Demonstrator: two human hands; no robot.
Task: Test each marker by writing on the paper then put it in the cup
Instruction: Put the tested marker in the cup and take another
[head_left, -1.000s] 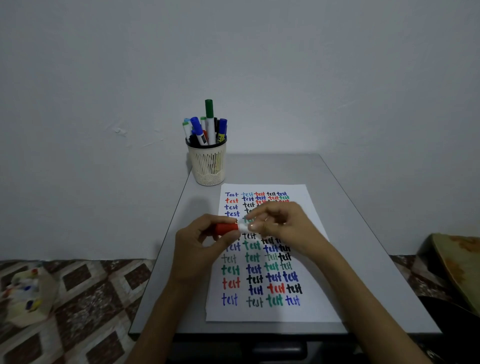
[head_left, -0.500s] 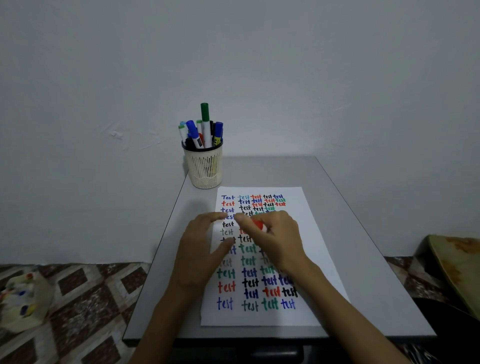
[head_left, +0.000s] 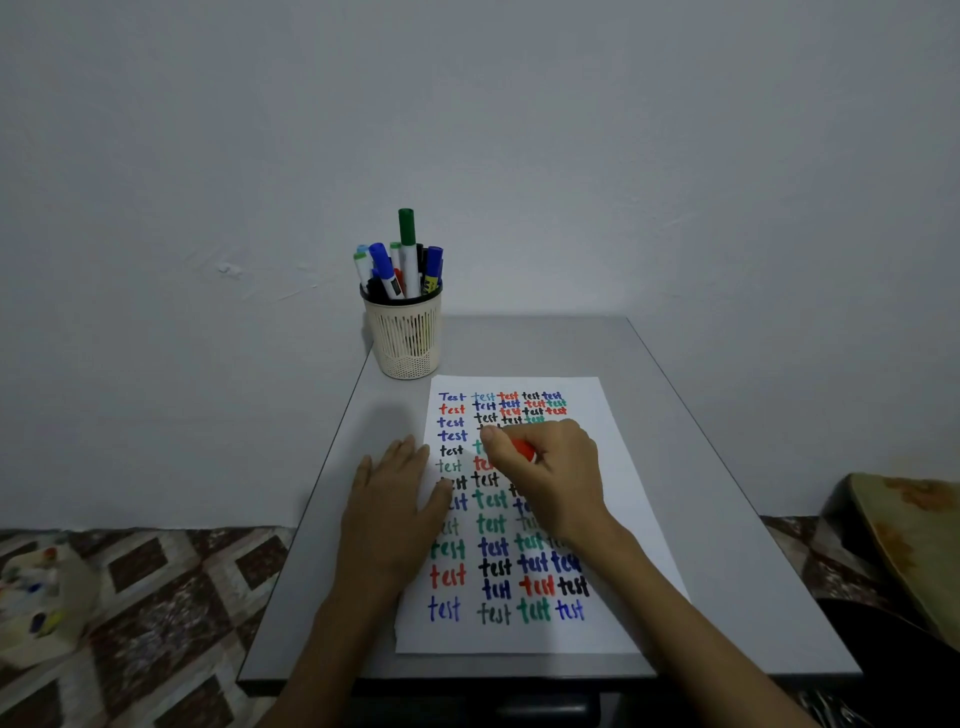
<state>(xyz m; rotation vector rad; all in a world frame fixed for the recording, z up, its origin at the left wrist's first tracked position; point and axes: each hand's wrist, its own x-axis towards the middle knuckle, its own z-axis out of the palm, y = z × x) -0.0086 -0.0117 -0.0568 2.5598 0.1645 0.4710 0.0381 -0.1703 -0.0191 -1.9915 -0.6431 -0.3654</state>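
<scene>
A white sheet of paper (head_left: 613, 467) lies on the grey table, covered with rows of the word "test" in blue, red, black and green. My right hand (head_left: 556, 473) grips a red marker (head_left: 523, 449) over the upper middle of the sheet; only a bit of its red body shows between my fingers, and its tip is hidden. My left hand (head_left: 397, 499) rests flat, fingers straight, on the paper's left edge and the table. A cream mesh cup (head_left: 405, 338) stands at the table's back left corner, holding several markers with blue, green and black caps.
The grey table (head_left: 727, 571) is small, with its left, right and front edges close to the paper. A wall stands right behind it. On the patterned floor at lower left lies a pale bag (head_left: 41, 603) with coloured items. A dark seat (head_left: 909, 561) is at right.
A second ago both hands held the red marker together above the paper. Now my left hand has let go and lies flat on the sheet's edge, and my right hand alone holds the marker, lower over the paper.
</scene>
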